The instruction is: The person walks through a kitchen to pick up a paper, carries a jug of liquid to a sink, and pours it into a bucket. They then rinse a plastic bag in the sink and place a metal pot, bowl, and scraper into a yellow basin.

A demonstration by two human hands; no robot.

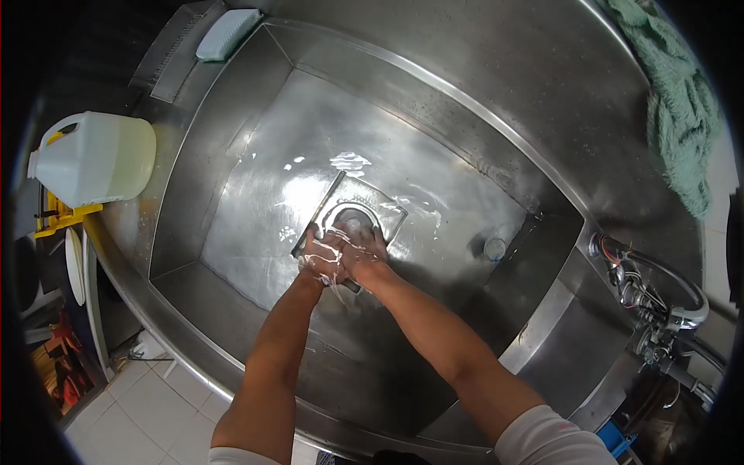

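Note:
Both my hands are together in the water of a large stainless steel sink (271, 139). They are at a square metal plate (387, 208) with a round opening and a raised left edge. My left hand (324, 254) is at the plate's lower left, its fingers curled against it. Beside it, touching, my right hand (366, 246) is curled at the opening's lower right. Ripples and glare blur the fingertips, and my hands cover part of the plate. Water streaks show around my wrists.
A round, clear object (494, 249) lies at the sink's right. On the left ledge stands a plastic jug (105, 159) of yellowish liquid. A pale scrubbing block (229, 35) rests on the back-left rim. A tap with a hose (651, 298) is at right; a green cloth (678, 108) hangs above.

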